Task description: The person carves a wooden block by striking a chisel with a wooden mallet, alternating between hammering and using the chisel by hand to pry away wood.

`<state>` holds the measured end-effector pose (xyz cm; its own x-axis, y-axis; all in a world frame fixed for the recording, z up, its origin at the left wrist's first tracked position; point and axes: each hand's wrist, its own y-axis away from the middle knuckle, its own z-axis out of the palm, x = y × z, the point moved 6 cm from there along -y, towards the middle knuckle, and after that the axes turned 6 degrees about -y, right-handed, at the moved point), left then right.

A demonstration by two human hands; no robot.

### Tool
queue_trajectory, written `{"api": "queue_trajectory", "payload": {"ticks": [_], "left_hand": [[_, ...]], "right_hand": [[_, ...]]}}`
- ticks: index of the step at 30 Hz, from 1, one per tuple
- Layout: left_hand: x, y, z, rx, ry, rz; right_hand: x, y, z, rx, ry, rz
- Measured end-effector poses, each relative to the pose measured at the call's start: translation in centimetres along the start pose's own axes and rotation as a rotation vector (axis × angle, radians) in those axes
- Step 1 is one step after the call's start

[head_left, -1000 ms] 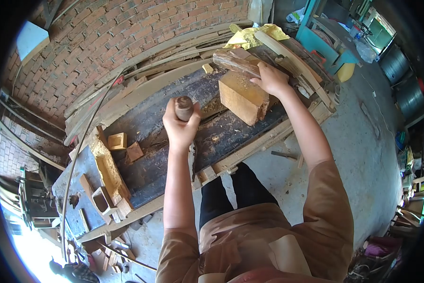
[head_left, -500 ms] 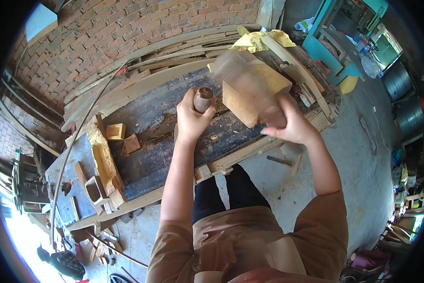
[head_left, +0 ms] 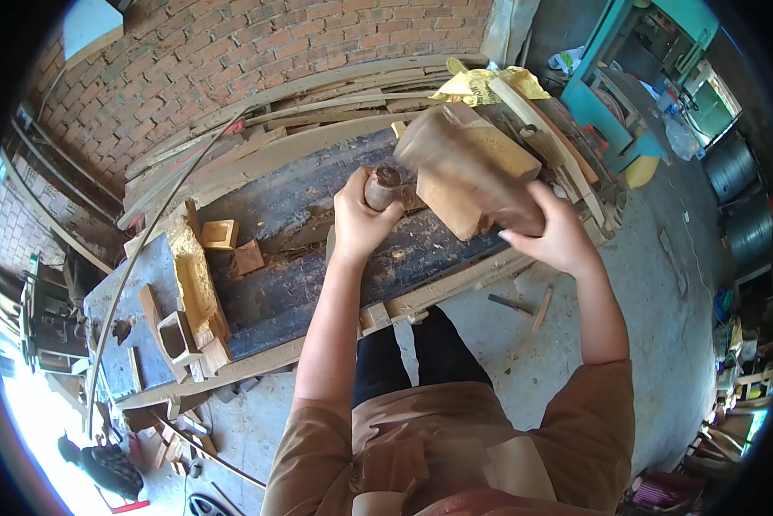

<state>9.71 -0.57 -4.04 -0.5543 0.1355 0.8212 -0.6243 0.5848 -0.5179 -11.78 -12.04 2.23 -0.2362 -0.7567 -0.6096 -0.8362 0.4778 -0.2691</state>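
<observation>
Mallet of thick brown wood — blurred, clamped in the right hand — has swung toward the front edge of the dark wooden workbench; its head nears the round brown handle clenched upright in the left hand — both seemingly in play.

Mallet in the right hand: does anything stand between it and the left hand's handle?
Nothing visible: the gap between the blurred mallet and the top of the handle in the left hand shows only bench. The block lies to the handle's right.
</observation>
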Motion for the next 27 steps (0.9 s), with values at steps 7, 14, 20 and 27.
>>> {"api": "queue_trajectory", "payload": {"ticks": [7,14,20,27], "left_hand": [[0.0,-0.1,-0.2,-0.047,-0.063,-0.053],[-0.4,-0.1,-0.3,-0.038,-0.007,-0.116],[-0.4,0.0,-0.8,-0.015,0.034,-0.041],[-0.9,-0.1,-0.3,-0.035,0.056,-0.092]], "right_hand": [[0.8,-0.1,2.7,-0.154,0.111,0.161],[2.8,1.3,2.1,0.253,-0.622,0.004],[-1.1,0.8,1.1,0.039,-0.110,0.130],[-0.9,0.5,2.1,0.038,-0.118,0.143]]}}
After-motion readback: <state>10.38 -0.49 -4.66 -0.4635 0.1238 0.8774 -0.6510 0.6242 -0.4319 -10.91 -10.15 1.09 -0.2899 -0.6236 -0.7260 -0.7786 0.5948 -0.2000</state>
